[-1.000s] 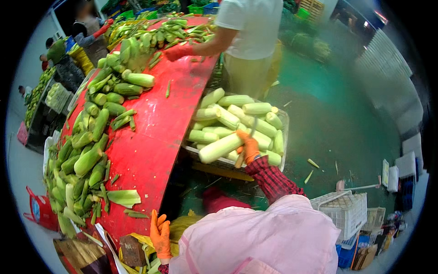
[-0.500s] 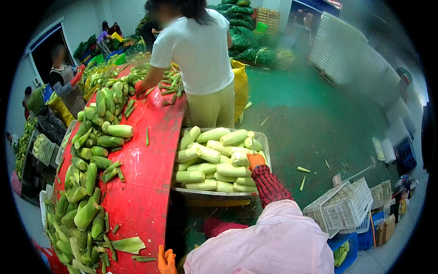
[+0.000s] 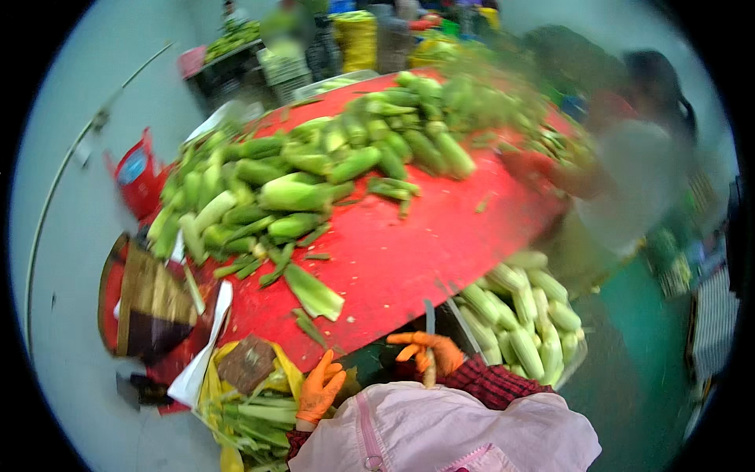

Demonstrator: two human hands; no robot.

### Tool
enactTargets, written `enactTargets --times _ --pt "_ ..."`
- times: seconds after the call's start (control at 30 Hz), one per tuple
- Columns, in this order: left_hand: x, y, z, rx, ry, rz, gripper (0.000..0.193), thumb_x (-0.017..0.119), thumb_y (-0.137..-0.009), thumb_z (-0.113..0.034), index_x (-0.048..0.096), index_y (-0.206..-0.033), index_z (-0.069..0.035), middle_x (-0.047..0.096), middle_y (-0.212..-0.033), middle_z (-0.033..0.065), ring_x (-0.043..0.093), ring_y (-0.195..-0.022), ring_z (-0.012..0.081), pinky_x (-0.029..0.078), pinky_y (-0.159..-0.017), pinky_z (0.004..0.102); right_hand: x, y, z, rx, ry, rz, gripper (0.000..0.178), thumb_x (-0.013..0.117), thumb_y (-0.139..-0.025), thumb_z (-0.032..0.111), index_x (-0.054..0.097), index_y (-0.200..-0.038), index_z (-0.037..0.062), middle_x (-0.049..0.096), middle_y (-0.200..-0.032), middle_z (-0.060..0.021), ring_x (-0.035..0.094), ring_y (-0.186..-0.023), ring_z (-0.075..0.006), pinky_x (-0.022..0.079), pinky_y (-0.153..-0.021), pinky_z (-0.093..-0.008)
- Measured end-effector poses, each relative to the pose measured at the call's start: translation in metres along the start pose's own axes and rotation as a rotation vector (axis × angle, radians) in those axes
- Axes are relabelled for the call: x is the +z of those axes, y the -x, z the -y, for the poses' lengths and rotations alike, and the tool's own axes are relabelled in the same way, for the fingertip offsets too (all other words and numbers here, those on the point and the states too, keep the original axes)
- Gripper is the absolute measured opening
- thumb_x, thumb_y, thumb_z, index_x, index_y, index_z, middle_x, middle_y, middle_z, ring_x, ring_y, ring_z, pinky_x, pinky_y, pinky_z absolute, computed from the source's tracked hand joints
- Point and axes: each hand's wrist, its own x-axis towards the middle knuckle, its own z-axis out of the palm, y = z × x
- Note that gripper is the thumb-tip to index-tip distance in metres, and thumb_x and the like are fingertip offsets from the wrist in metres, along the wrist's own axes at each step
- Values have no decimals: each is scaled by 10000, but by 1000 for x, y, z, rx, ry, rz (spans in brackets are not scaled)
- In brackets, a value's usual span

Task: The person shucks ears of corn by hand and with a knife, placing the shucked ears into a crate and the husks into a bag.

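My right hand [image 3: 442, 352], in an orange glove, grips a knife [image 3: 429, 317] whose narrow blade points up and whose brown handle shows below the fingers. It is beside the table's near edge, left of a crate heaped with pale trimmed corn [image 3: 525, 346]. My left hand [image 3: 320, 388], also in an orange glove, is open and holds nothing, fingers stretched upward. Next to it stands a yellow bag [image 3: 289, 370] of green husks [image 3: 255, 421]. Unhusked corn [image 3: 295, 193] lies piled along the far side of the red table [image 3: 409, 259]. A loose husk leaf [image 3: 312, 293] lies near its front edge.
A co-worker in a white top [image 3: 629, 181], blurred, reaches over the table's right end. At the left are a round-ended brown-and-red container [image 3: 149, 299] and a red bag [image 3: 138, 177]. Other people and a yellow sack [image 3: 355, 43] are behind the table.
The view has swung left toward the corn pile. My right hand has left the crate of trimmed corn and now shows a knife. My left hand has come further into view beside the yellow bag.
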Motion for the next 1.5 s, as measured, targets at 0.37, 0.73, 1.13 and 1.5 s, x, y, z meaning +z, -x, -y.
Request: enactTargets --times 0.37,0.73,1.13,1.5 --pt "-15 53 31 -122 273 -478 605 628 -953 -193 388 -1474 -2 637 -1162 113 603 -978 153 482 -884 278 70 -274 207 -569 1428 -308 691 713 -816 427 540 -1348 22 697 -1113 -166 687 -785 -253 542 -667 -371" --pt "-1 62 2 -232 205 -698 618 658 -931 -184 408 -1475 -32 636 -1084 50 590 -897 99 493 -808 238 81 -390 229 -433 1918 -248 671 812 -690 491 671 -1164 38 721 -848 -168 703 -702 -251 557 -655 -374" --pt "-64 8 -148 234 -1342 -797 978 791 -688 -367 345 -1497 -43 395 -1499 180 396 -1350 369 278 -1127 501 183 -198 139 184 921 376 561 700 -824 531 677 -833 -30 709 -735 -144 494 -367 -123 339 -286 -276" --pt "-56 103 -69 469 74 -1058 807 727 -846 -315 315 -1481 -33 534 -1348 182 574 -1162 319 489 -970 435 234 -136 12 201 980 808 481 601 -943 399 600 -1298 74 651 -689 -11 473 -451 -56 375 -400 -229"
